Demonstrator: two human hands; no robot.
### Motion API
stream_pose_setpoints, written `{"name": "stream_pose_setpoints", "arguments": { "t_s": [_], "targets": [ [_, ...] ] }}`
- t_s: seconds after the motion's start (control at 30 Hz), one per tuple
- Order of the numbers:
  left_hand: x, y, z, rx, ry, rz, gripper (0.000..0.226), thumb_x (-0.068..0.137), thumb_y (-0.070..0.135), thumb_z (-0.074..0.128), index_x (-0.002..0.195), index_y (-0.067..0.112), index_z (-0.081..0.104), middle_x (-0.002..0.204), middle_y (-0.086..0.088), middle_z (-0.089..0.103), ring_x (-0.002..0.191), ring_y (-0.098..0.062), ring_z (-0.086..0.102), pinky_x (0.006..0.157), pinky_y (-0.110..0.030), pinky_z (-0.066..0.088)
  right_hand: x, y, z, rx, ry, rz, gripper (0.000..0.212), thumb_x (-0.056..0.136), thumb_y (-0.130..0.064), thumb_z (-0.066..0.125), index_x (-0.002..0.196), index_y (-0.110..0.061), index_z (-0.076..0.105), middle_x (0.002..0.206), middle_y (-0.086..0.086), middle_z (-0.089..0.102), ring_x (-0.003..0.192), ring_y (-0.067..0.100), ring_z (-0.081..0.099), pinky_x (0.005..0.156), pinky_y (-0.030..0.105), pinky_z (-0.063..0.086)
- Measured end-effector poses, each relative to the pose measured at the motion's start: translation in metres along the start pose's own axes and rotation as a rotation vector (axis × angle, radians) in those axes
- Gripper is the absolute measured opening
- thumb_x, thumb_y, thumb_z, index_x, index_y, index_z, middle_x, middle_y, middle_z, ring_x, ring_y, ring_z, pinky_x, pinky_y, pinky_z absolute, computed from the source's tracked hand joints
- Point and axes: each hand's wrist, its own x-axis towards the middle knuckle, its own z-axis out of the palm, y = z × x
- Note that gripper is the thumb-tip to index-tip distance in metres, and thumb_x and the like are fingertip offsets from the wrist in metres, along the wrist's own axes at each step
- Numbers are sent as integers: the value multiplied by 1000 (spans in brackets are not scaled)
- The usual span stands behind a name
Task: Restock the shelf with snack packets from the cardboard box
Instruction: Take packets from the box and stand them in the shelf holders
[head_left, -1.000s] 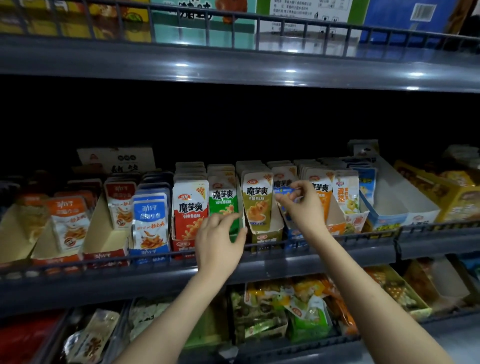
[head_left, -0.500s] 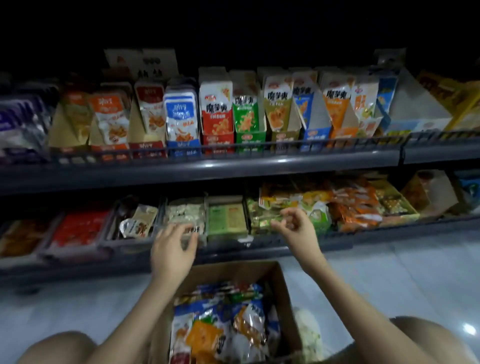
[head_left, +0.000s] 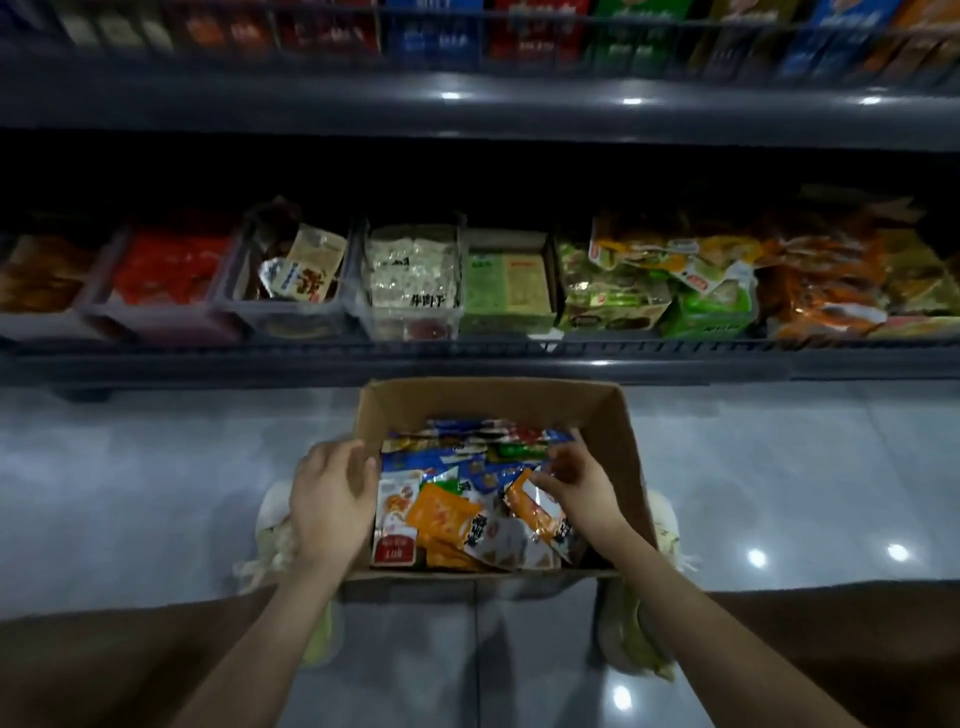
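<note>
Floor: glossy tiles (head_left: 156, 493) — the cardboard box (head_left: 493, 400) stands just before the shelf (head_left: 467, 358).
Box: snack packets (head_left: 447, 514) heaped loose inside.
Left hand (head_left: 327, 499): fingers relaxed over the left rim, holding nothing.
Right hand (head_left: 582, 483): fingers curled, pinching an orange packet (head_left: 530, 512) near its top.
Advice: steady the box, lift one packet clear — others overlap it.

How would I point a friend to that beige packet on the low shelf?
Find the cardboard box on the floor, then the low shelf behind it. In the dark bin right of the red packets, the beige packet stands tilted, while neighbouring bins are full.
</note>
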Motion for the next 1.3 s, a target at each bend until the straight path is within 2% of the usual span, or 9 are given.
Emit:
{"name": "stream_pose_setpoints", "arguments": {
  "t_s": [0.2,0.33,0.57,0.73,0.8,0.9,1.03,1.2,1.3],
  "targets": [
    [-4,-27,34,25,-79,-132,39,90,21,60,125,4,55,115,-19,61,106,-37,56,88,-46,45,31,39,43,-116,-148,149,30,80,-27,76,101,-17,58,91,-4,64,87,19,64,79,42,54],
    [-15,-37,51,8,-124,-167,47,93,25,55,134,3,47,116,-21,61,107,-39,57,88,-48,46,51,64,67,-358,-280,165,26,79,-29,75,100,-19,64,98,-1,67,95,21,63,76,32,49],
    [-28,-42,59,-13,-159,-170,59,94,28,52,146,11,30,124,-19,55,112,-36,53,88,-47,44,56,86,82,-461,-353,194,41,85,-17,68,125,-14,61,124,5,63,113,24,59,93,30,49],
    [-27,-45,56,5,-170,-144,61,91,25,55,145,9,32,116,-21,58,106,-37,55,86,-47,46,55,85,75,-586,-275,132,19,87,-19,66,105,-16,71,106,8,70,101,23,62,82,27,48],
    [-29,-43,51,53,-153,-118,60,88,20,57,142,5,37,113,-24,58,104,-41,54,87,-48,43,49,81,69,-436,-247,142,8,88,-10,64,93,-11,70,99,13,68,93,22,65,85,33,52],
    [-26,-30,42,125,-104,-43,54,82,18,55,132,0,47,115,-28,55,107,-44,50,93,-48,39,41,72,53,-45,-285,177,15,87,8,60,83,-6,59,87,21,62,60,16,68,52,26,55],
    [-19,-6,37,194,-148,206,45,85,27,53,123,3,57,118,-23,57,110,-41,51,93,-46,40,42,58,32,168,-318,189,9,84,-5,70,83,-12,64,89,15,63,68,17,60,55,20,51],
    [-9,36,45,148,-603,377,60,84,55,60,131,17,54,131,-7,56,122,-29,48,99,-39,35,40,22,10,377,-466,159,6,85,-3,66,85,-9,66,78,1,72,69,11,68,60,21,54],
    [2,50,48,181,-862,286,48,83,54,63,122,26,56,114,0,63,109,-25,56,83,-36,44,41,7,9,425,-580,139,10,84,-1,65,86,-10,69,79,0,73,75,13,70,66,23,57]
  ]
}}
